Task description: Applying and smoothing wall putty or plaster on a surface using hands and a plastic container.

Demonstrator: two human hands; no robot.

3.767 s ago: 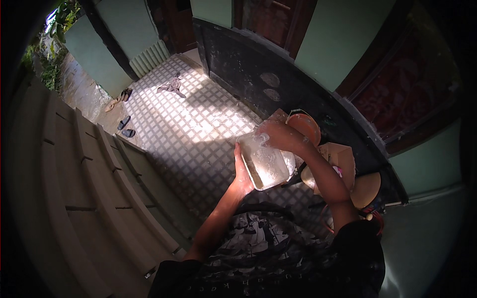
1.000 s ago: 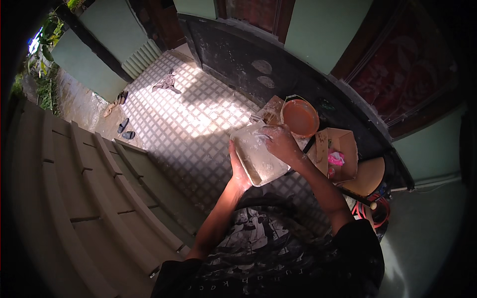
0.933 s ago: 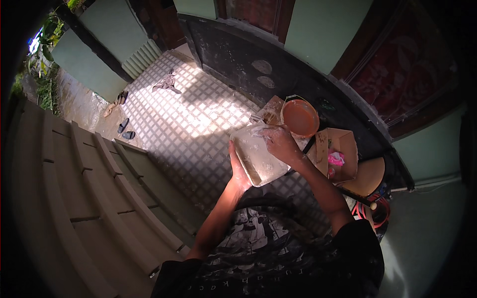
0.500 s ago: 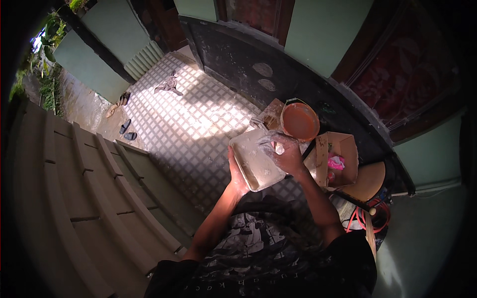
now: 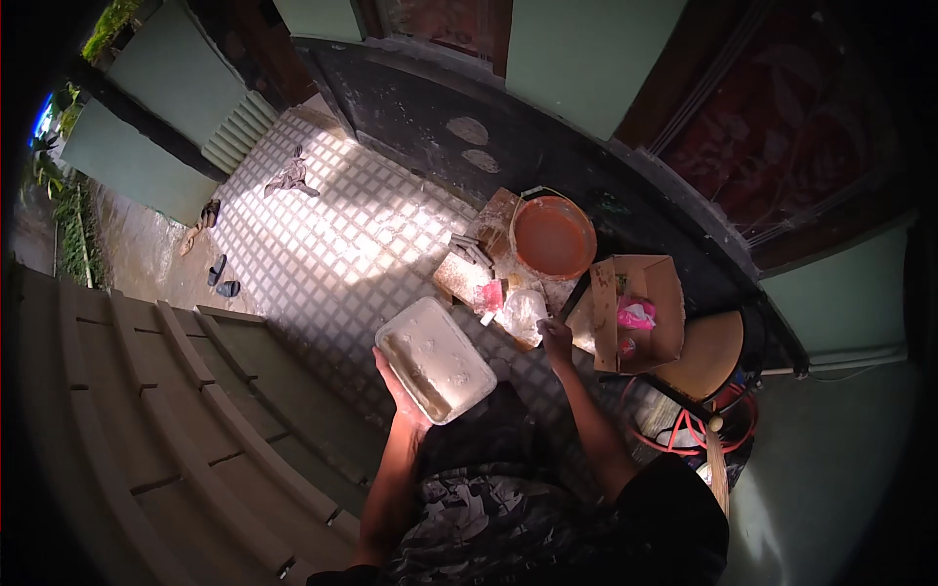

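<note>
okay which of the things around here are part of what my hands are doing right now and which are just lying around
In use:
- white rectangular tray smeared with pale paste, held by left hand
- small tool, unclear, in right hand
- orange round bucket

Lying about:
- open cardboard box with pink packet
- round wooden stool
- sandals
- crumpled cloth

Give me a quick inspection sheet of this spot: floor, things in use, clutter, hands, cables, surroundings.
Surface: tiled floor, patterned, partly sunlit.
Job's things: white rectangular tray smeared with pale paste; small tool, too small to tell its kind.
Clutter: orange bucket, open cardboard box with a pink packet, plastic bag, wooden stool.
Hands: left hand holds the tray from beneath; right hand reaches toward the plastic bag, fingers closed on the tool.
Cables: red hose coiled under the stool.
Surroundings: green walls, steps, sandals, a rag.
</note>
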